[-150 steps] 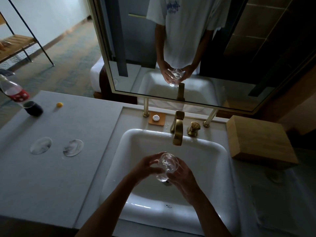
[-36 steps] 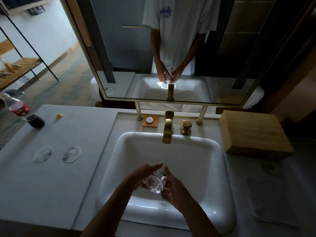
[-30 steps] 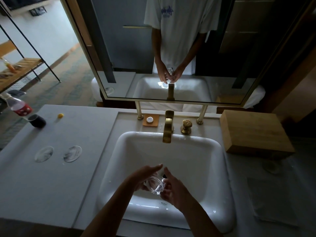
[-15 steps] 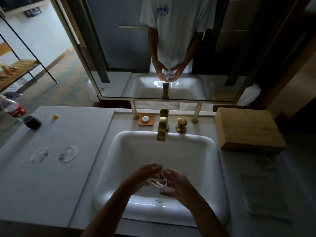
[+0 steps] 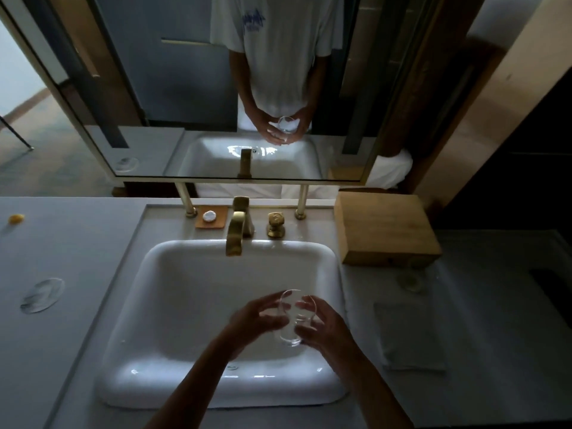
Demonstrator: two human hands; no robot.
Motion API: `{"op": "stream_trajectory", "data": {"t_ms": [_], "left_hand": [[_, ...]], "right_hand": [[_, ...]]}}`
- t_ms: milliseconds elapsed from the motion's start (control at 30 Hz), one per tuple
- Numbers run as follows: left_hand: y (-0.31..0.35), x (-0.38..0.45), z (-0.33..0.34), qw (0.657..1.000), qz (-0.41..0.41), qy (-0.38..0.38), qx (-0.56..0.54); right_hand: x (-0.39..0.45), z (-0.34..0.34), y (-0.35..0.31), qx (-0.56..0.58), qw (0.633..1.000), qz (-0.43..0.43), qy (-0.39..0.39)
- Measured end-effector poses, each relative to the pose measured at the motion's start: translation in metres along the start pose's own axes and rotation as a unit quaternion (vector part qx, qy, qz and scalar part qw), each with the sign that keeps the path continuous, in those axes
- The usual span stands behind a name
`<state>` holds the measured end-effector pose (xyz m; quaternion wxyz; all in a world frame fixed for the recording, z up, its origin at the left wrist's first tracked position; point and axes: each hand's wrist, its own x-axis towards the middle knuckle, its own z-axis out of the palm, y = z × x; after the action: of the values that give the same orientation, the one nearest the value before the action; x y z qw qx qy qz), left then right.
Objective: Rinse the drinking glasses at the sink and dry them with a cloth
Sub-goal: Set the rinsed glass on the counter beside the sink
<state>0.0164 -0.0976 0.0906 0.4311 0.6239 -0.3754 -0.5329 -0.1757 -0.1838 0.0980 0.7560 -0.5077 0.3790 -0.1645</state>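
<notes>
A clear drinking glass (image 5: 293, 317) is held upright over the white sink basin (image 5: 192, 289). My right hand (image 5: 325, 328) grips its right side with curled fingers. My left hand (image 5: 258, 318) touches its left side, fingers stretched toward it. No water runs from the brass tap (image 5: 236, 232). A folded grey cloth (image 5: 410, 335) lies on the counter right of the sink, with another clear glass (image 5: 410, 280) just beyond it. A further glass (image 5: 41, 295) lies on the left counter.
A wooden box (image 5: 383, 227) stands at the back right beside the brass tap handle (image 5: 276, 224). A small tray with a round white item (image 5: 210, 216) sits behind the sink. A mirror (image 5: 216, 88) hangs above. A small yellow object (image 5: 16, 218) lies far left.
The glass was tilted on its side between both hands; now it is upright and a little further right. The view has shifted right, so the bottle and dark cup are out of frame.
</notes>
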Motion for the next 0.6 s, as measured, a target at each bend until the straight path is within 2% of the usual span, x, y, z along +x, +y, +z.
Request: {"op": "stream_trajectory", "data": {"t_ms": [167,400,600], "left_hand": [[0.002,0.017,0.037,0.999,0.004,-0.016,-0.046],[0.007,0.055,0.082,0.996,0.001,-0.025,-0.089],[0.020,0.100,0.102,0.995,0.000,-0.068,-0.068]], "right_hand": [[-0.008,-0.043,0.001,-0.042,0.999,-0.004,0.027],[-0.006,-0.094,0.001,-0.021,0.998,-0.004,0.052],[0.005,-0.122,-0.004,-0.035,0.994,-0.016,0.104]]}}
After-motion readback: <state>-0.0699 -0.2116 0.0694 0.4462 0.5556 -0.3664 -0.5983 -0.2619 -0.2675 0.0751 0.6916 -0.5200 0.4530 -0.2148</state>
